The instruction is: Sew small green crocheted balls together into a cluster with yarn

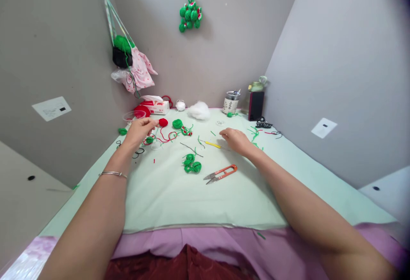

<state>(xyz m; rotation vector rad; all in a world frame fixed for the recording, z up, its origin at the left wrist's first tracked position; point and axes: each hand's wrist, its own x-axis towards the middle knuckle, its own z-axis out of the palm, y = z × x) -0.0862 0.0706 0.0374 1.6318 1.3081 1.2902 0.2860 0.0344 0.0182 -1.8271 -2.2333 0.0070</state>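
i took the orange snips [221, 174] as my landmark on the worktop [160, 205]; their blades stood apart. beyond them and to the left, the left hand [141, 132] had its fingertips close together at the edge of a red yarn ball [163, 122]. i could not tell whether they pinched it or only touched it. beyond the snips and slightly right, the right hand [235, 140] hung with its fingers curled narrow, near a yellow-handled hook [212, 144]; whether it gripped anything was hidden from me.

as for progress, just left of the snips lay a green knotted piece [192, 164] that looked formed, and farther beyond it a small green and red piece [186, 131]. high beyond the snips hung a green cluster [190, 14] with red and white bits, which i judged complete. a red strand [169, 138] trailed from near the red yarn ball, seemingly not worked into anything, and the white stuffing [199, 110], well beyond the snips, looked loose and unused. cut green ends [254, 134] lay beyond and right of them.

of the containers, a tin [230, 103] far beyond the snips and a little right held pens or similar tools. a tissue box [160, 107], far beyond and left, had a tissue poking out. higher on that side, a pink bag [142, 71] hung with green yarn [123, 43] at its top; its inside was hidden.
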